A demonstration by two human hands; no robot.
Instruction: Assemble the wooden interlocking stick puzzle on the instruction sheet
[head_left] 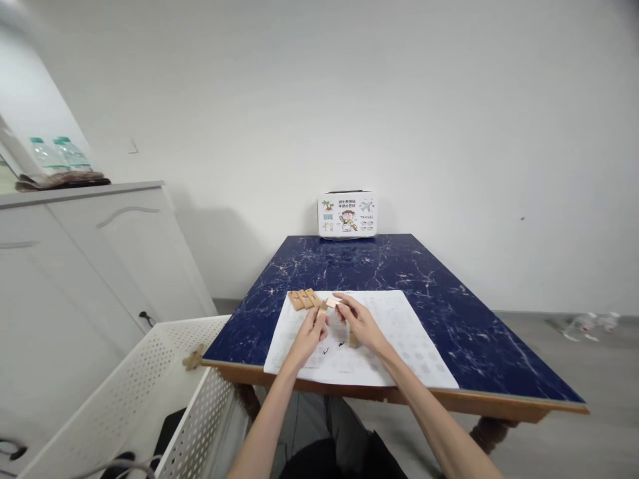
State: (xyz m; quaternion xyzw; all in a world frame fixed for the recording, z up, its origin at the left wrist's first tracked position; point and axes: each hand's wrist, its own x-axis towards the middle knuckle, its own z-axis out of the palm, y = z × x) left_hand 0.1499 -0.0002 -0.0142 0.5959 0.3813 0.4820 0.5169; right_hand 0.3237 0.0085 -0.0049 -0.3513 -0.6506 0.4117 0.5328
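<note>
My left hand (310,332) and my right hand (360,323) meet over a white printed sheet (399,332) on the blue marble table (449,313). Together their fingertips pinch a small pale wooden piece (329,303). Just left of it, several brown wooden blocks (303,299) lie side by side in a row at the sheet's far left corner. Another small wooden block (353,340) lies on the sheet, partly hidden under my right palm.
A white box with cartoon prints (347,213) stands at the table's far edge against the wall. A white perforated basket (164,392) sits left of the table beside a white cabinet (84,266) with water bottles (60,154) on top. Plastic bottles (589,324) lie on the floor right.
</note>
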